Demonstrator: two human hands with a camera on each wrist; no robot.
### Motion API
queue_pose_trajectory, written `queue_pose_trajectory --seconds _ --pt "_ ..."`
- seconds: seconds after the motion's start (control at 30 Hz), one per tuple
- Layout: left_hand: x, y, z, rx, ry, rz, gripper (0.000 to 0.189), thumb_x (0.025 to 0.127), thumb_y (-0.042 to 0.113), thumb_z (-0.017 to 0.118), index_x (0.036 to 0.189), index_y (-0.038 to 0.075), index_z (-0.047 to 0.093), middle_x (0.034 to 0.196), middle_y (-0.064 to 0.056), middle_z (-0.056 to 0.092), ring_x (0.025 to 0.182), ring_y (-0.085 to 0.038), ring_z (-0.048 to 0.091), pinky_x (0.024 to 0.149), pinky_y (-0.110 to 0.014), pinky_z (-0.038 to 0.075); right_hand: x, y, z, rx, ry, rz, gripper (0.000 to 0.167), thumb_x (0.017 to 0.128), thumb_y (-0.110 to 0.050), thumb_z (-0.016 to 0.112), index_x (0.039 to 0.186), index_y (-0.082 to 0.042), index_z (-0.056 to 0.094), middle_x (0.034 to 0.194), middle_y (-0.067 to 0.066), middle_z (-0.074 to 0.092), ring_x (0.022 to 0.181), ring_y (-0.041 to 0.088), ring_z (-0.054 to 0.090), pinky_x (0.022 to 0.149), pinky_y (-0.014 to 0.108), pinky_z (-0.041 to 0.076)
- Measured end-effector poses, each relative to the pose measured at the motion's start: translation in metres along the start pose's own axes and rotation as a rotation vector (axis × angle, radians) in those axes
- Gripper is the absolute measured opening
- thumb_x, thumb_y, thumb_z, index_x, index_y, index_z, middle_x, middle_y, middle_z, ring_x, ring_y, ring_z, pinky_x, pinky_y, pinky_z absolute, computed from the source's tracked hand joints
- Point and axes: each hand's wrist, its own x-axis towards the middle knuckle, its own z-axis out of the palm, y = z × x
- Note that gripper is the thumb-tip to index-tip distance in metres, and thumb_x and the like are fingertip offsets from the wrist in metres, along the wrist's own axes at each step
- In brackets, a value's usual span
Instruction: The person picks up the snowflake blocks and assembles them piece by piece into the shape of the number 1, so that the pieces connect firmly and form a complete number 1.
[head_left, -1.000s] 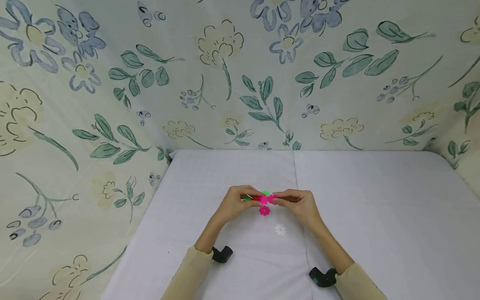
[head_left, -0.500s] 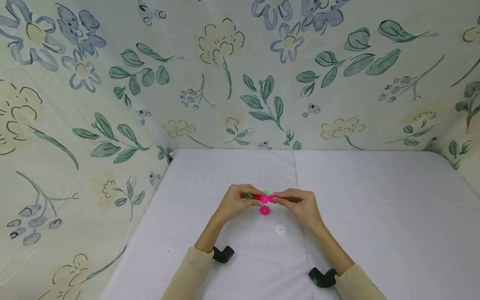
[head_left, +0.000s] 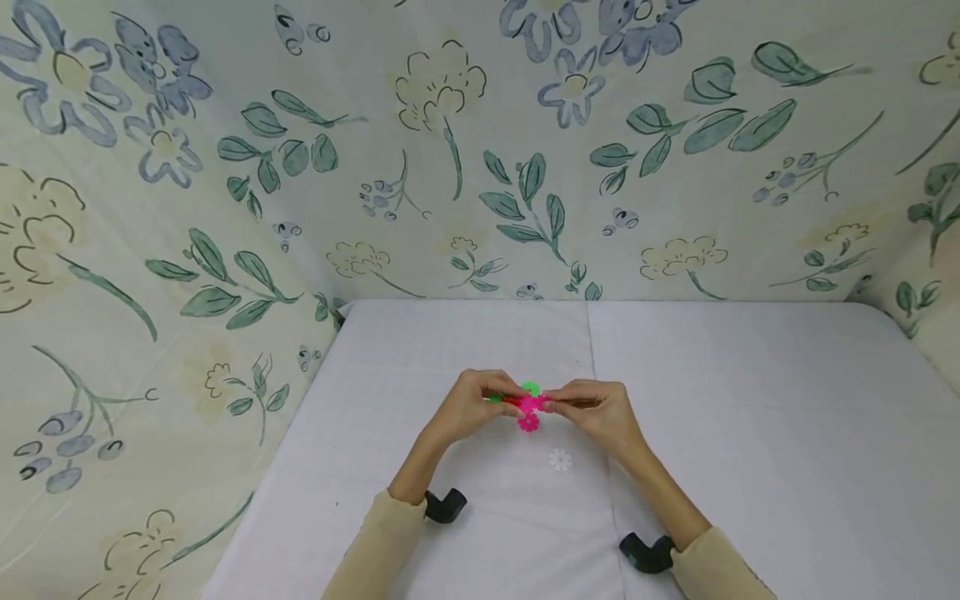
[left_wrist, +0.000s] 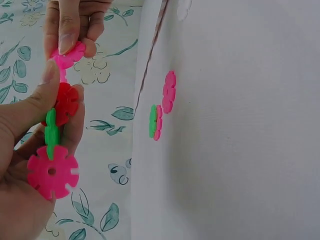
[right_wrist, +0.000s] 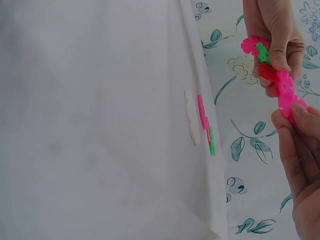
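Pink notched plastic disc [left_wrist: 68, 61], pinched by the right hand [head_left: 603, 412], dips nearer, perhaps joining the red-green-pink disc chain [left_wrist: 51, 133] the left hand [head_left: 474, 407] grips.

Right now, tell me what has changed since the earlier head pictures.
In the head view, the held chain sits slightly lower at its pink end, uncovering more of the green piece behind. Nothing was let go: left hand and right hand still grip it. The white piece stayed put.

The left hand [right_wrist: 282, 42] grips a pink, green and red chain [right_wrist: 285, 84], the right hand [right_wrist: 302, 155] its pink right end; on white cloth [right_wrist: 105, 120], 1 white piece [right_wrist: 190, 117] lies nearer than pink and green pieces [right_wrist: 202, 111].
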Motion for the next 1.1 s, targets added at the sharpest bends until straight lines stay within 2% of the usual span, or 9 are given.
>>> queue_pose_trajectory --seconds 0.2,0.37,0.53,0.67,0.83,0.97,1.1 --pt "-0.0012 -0.0006 0.0002 0.010 -0.017 0.020 0.021 0.086 0.004 0.082 0.108 0.004 0.082 0.100 -0.010 0.078 0.095 -0.014 0.067 0.085 -0.030 0.059 -0.0022 0.0005 0.0025 -0.037 -0.001 0.008 0.017 0.084 0.001 0.083 0.100 0.001 0.082 0.087 0.016 0.079 0.076 0.015 0.075 0.070 0.023 0.062" --pt "-0.0027 -0.0030 0.0013 -0.047 -0.014 -0.016 0.022 0.087 0.006 0.082 0.108 0.005 0.081 0.103 -0.010 0.078 0.097 -0.012 0.067 0.085 -0.028 0.059 -0.0040 0.0011 0.0028 -0.020 0.004 0.029 0.018 0.084 -0.001 0.082 0.102 0.000 0.081 0.090 0.017 0.079 0.078 0.013 0.076 0.073 0.024 0.062" --pt "-0.0031 -0.0053 -0.0001 -0.074 -0.045 -0.029 0.024 0.088 0.007 0.082 0.112 0.005 0.080 0.107 -0.010 0.078 0.100 -0.012 0.069 0.089 -0.026 0.059 -0.0043 0.0004 0.0028 -0.016 0.010 0.061 0.019 0.085 -0.004 0.083 0.104 -0.005 0.082 0.095 0.013 0.080 0.082 0.011 0.076 0.075 0.025 0.063" --pt "-0.0041 -0.0050 -0.0031 -0.058 -0.069 -0.042 0.026 0.089 0.011 0.081 0.115 0.006 0.079 0.111 -0.009 0.078 0.102 -0.014 0.069 0.090 -0.027 0.059 -0.0044 -0.0009 0.0031 -0.031 0.009 0.071 0.020 0.086 -0.007 0.083 0.105 -0.007 0.082 0.098 0.011 0.081 0.084 0.010 0.076 0.076 0.025 0.063" --pt "-0.0056 -0.0036 -0.0056 0.012 -0.078 -0.045 0.033 0.089 0.014 0.082 0.120 0.004 0.076 0.115 -0.008 0.077 0.104 -0.018 0.069 0.090 -0.028 0.058 -0.0050 -0.0028 0.0037 -0.017 0.002 0.107 0.019 0.087 -0.008 0.082 0.106 -0.005 0.081 0.102 0.014 0.080 0.084 0.012 0.078 0.076 0.027 0.063" --pt "-0.0055 -0.0056 -0.0028 0.080 -0.048 0.014 0.037 0.087 0.013 0.084 0.122 0.002 0.075 0.116 -0.009 0.077 0.104 -0.021 0.070 0.092 -0.029 0.058 -0.0051 -0.0014 0.0037 0.027 0.002 0.155 0.019 0.089 -0.006 0.080 0.107 0.000 0.079 0.102 0.021 0.079 0.083 0.017 0.079 0.075 0.029 0.064" --pt "-0.0050 -0.0046 0.0036 0.121 0.021 0.090 0.042 0.083 0.008 0.086 0.123 0.003 0.074 0.116 -0.011 0.076 0.103 -0.021 0.071 0.092 -0.029 0.060 -0.0044 0.0014 0.0050 0.089 0.030 0.219 0.022 0.090 -0.004 0.079 0.109 0.007 0.077 0.100 0.028 0.076 0.082 0.015 0.079 0.074 0.032 0.064"
